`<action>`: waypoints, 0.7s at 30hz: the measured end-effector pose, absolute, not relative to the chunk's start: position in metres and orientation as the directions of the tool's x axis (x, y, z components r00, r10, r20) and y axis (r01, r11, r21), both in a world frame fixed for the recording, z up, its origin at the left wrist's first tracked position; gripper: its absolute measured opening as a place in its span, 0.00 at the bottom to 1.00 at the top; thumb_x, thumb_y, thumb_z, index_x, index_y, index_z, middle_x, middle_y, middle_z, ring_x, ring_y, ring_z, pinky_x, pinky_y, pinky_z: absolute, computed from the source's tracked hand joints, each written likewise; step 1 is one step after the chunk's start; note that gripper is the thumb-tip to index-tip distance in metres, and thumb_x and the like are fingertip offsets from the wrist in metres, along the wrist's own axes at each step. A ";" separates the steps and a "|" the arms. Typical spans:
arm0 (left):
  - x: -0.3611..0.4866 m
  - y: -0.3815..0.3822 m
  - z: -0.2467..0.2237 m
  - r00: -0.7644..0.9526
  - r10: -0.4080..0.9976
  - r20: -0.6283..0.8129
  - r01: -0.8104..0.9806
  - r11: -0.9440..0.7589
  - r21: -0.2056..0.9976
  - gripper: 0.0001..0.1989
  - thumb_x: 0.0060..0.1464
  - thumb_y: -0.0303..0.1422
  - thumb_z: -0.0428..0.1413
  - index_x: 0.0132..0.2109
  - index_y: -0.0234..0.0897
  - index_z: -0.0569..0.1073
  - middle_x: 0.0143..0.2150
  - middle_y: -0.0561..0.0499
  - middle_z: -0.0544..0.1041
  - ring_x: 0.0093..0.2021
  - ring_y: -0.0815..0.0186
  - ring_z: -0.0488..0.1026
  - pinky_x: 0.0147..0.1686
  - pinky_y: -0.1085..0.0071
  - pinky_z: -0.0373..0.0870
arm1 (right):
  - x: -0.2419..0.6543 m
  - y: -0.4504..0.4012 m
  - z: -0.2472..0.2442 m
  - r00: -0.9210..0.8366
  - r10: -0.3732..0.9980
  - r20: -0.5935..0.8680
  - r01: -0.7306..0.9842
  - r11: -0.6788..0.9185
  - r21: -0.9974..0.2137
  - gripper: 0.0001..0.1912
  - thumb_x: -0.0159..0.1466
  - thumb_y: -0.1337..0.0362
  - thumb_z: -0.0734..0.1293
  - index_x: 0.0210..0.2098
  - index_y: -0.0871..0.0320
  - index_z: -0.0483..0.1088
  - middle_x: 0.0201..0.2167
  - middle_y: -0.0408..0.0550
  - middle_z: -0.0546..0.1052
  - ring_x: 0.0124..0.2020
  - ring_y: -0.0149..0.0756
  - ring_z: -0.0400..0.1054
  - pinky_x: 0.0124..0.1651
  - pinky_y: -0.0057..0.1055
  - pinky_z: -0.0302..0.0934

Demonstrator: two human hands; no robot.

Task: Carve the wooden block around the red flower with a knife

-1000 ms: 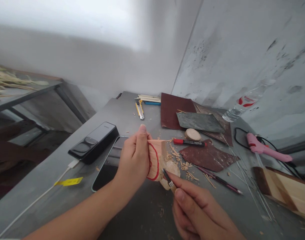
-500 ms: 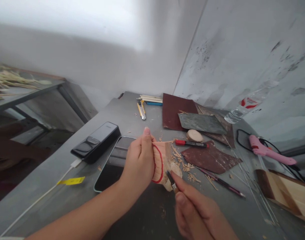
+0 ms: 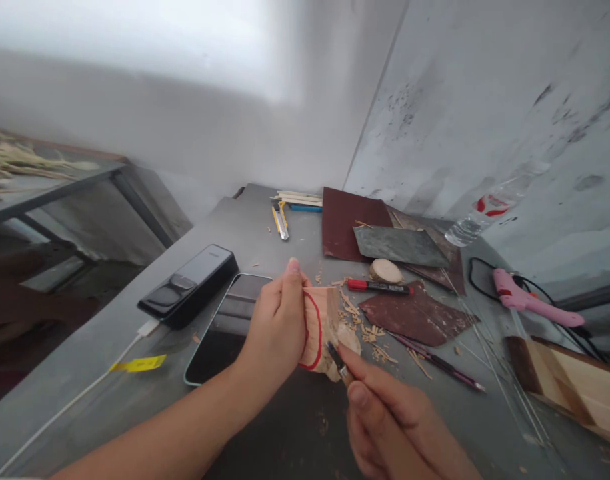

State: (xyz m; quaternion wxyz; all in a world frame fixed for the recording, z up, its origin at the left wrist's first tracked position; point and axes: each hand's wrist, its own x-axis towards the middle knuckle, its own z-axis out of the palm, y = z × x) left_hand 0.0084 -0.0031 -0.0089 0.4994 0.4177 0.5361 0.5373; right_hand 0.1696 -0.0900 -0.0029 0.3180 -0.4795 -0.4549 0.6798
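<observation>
My left hand (image 3: 277,320) is closed round a pale wood block (image 3: 321,327), thumb up along its side. A curved red line is drawn on the block's face, and its lower right edge is rough. My right hand (image 3: 392,413) grips a wood-carving chisel (image 3: 338,360) with a dark narrow blade and a metal collar; most of its handle is hidden in my fingers. The blade tip meets the block's right side, with my right forefinger stretched along the tool. Wood shavings (image 3: 352,310) lie just beyond the block. A pale round piece behind it is partly hidden.
Left of my hands lie a phone (image 3: 217,340) and a black power bank (image 3: 189,283) with a white cable. Beyond are a box cutter (image 3: 280,221), a red marker (image 3: 379,287), a wood slice (image 3: 385,271) and leather sheets (image 3: 352,227). A pink glue gun (image 3: 532,300) and bottle (image 3: 489,207) stand right.
The block has turned slightly in my left hand, showing more of its right side. The chisel tip has shifted a little left along it. The whole view has drifted slightly.
</observation>
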 end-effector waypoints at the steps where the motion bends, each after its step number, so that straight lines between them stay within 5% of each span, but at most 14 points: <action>1: 0.008 -0.003 -0.008 -0.130 0.983 -0.128 -0.137 0.110 0.984 0.27 0.72 0.46 0.49 0.24 0.39 0.68 0.20 0.54 0.64 0.22 0.68 0.60 0.24 0.73 0.59 | 0.170 -0.089 -0.002 -0.358 0.853 -0.380 -0.040 -0.421 -0.906 0.36 0.72 0.37 0.65 0.69 0.53 0.70 0.22 0.35 0.57 0.21 0.27 0.48 0.23 0.24 0.47; 5: 0.007 -0.001 -0.006 -0.043 0.970 -0.239 -0.290 0.217 0.932 0.25 0.67 0.49 0.54 0.25 0.39 0.69 0.20 0.56 0.64 0.21 0.70 0.60 0.22 0.74 0.59 | 0.173 -0.087 0.002 -0.402 0.859 -0.317 -0.160 -0.407 -0.900 0.32 0.71 0.39 0.68 0.65 0.51 0.75 0.22 0.35 0.56 0.21 0.26 0.47 0.23 0.24 0.46; 14: 0.007 0.003 -0.007 0.070 0.925 -0.373 -0.528 0.352 0.773 0.25 0.58 0.51 0.63 0.23 0.41 0.65 0.16 0.60 0.59 0.14 0.72 0.56 0.14 0.76 0.51 | 0.175 -0.091 0.009 -0.341 0.883 -0.323 0.020 -0.337 -0.941 0.34 0.69 0.34 0.66 0.67 0.42 0.74 0.22 0.40 0.59 0.24 0.32 0.52 0.27 0.30 0.47; 21: 0.010 -0.001 -0.003 -0.014 0.925 -0.381 -0.490 0.326 0.809 0.25 0.53 0.51 0.68 0.26 0.39 0.67 0.19 0.59 0.67 0.18 0.73 0.59 0.19 0.76 0.59 | 0.173 -0.095 0.004 -0.403 0.848 -0.344 -0.096 -0.413 -0.906 0.35 0.68 0.34 0.68 0.67 0.44 0.73 0.22 0.37 0.60 0.23 0.29 0.50 0.28 0.29 0.50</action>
